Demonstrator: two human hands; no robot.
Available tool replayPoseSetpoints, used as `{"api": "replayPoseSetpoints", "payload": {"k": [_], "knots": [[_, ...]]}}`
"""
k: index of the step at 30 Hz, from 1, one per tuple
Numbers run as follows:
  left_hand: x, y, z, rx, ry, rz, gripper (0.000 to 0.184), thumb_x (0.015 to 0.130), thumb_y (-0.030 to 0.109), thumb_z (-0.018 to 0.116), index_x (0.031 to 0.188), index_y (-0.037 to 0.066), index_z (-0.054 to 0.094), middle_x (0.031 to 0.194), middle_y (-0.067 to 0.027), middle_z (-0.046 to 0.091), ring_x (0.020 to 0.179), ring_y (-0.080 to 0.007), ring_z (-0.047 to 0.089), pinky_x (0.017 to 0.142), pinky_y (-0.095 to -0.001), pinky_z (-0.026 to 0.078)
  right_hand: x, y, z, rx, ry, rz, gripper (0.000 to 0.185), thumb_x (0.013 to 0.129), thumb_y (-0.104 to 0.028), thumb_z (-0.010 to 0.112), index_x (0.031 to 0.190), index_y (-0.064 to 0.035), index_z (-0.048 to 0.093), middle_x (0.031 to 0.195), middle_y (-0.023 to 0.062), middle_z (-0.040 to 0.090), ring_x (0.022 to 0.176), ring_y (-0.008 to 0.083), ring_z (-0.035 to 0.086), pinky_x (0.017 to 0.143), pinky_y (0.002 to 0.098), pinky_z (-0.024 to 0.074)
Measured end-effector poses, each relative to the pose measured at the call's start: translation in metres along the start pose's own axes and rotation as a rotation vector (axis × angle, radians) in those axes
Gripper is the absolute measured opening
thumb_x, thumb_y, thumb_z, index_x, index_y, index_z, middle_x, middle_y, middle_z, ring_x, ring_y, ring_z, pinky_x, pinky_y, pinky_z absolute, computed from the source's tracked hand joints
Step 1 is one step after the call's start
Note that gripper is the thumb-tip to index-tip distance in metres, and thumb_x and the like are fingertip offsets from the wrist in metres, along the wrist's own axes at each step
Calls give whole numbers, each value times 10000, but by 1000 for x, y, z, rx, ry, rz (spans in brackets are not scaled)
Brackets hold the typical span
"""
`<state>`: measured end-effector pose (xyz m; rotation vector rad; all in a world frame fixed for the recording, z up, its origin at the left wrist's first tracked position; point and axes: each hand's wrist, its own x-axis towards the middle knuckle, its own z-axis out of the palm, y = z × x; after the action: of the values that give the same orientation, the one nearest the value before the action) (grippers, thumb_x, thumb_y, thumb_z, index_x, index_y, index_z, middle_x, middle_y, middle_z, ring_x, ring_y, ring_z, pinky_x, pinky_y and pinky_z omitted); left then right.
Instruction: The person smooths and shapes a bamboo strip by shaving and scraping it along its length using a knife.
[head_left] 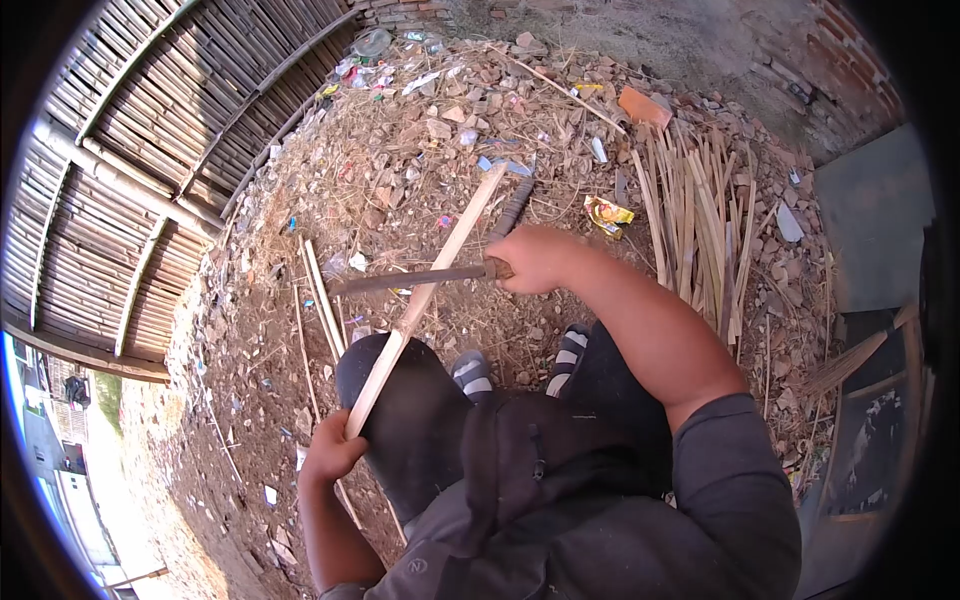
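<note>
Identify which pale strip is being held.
The strip in the left hand, slanting across the knee and crossed by the blade; the other strips lie on the ground.

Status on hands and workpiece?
Left hand: gripping lower end of bamboo strip. Right hand: holding long blade by handle, crossing strip. Nothing visible between blade and strip.

The person wore a dark grey shirt (590, 550) at six o'clock, with a small round mark (417, 566) bearing a letter N toward seven. At four o'clock, its plain right sleeve (740, 470) ended near the elbow. The trousers (410, 440) toward seven were black. Near the middle, toward six, the footwear (567, 360) had white bands on a darker ground.
</note>
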<state>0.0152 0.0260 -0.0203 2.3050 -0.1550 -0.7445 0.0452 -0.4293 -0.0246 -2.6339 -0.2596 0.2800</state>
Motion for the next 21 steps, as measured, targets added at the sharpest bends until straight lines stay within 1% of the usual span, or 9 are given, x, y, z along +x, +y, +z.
{"api": "replayPoseSetpoints", "payload": {"k": [2,5,8,11,14,17,18,20,21], "knots": [[-2,4,-2,29,4,0,281,720,69,611,982,-24,652,777,-13,613,709,-112,543,631,-286,443,-5,-15,-6,-110,-77,-78,391,802,-343,750,1074,-69,686,982,195,711,959,368,698,831,483,546],[-1,-12,4,-119,30,21,263,721,71,609,963,-24,649,771,-10,610,704,-112,548,624,-288,444,10,29,-1,195,-69,-18,475,800,-396,788,1090,-38,671,950,195,709,937,344,701,794,438,538],[-9,5,9,-91,90,41,248,719,87,611,937,-26,643,755,-19,606,702,-126,560,630,-307,457,24,77,12,241,247,266,564,796,-447,798,1152,-29,670,1008,197,712,971,326,698,831,415,531],[-7,3,7,116,146,40,267,706,142,624,906,-34,637,730,-100,621,691,-187,583,653,-365,485,12,73,2,423,254,333,598,791,-460,801,1182,-26,670,1072,212,708,998,333,691,863,418,527],[-13,8,9,238,193,56,270,695,169,631,881,-27,633,751,-165,649,697,-265,626,679,-407,506,9,72,7,331,395,250,566,786,-435,794,1151,-19,676,1038,225,708,978,355,689,851,430,527],[-20,18,12,398,267,114,298,688,192,637,912,-5,644,788,-209,677,751,-355,674,718,-447,530,-7,42,-14,258,270,202,526,762,-407,769,1122,-37,673,977,211,711,945,367,692,826,454,540],[-26,22,13,459,298,133,313,686,199,640,931,4,650,801,-220,685,775,-385,689,733,-460,538,-8,42,-12,237,280,156,502,758,-384,764,1117,-43,678,957,207,709,924,366,692,809,451,541],[-38,39,13,545,331,31,372,705,235,677,1015,31,656,829,-222,698,815,-408,697,752,-478,548,-5,40,-8,198,294,52,458,750,-336,755,1106,-57,688,918,200,705,881,364,693,777,445,541],[-44,47,13,588,348,-24,403,715,253,695,1057,44,659,843,-223,704,835,-420,702,762,-486,552,-6,34,-10,151,289,55,444,747,-326,749,1102,-67,690,903,189,705,868,362,695,762,453,542]]}}
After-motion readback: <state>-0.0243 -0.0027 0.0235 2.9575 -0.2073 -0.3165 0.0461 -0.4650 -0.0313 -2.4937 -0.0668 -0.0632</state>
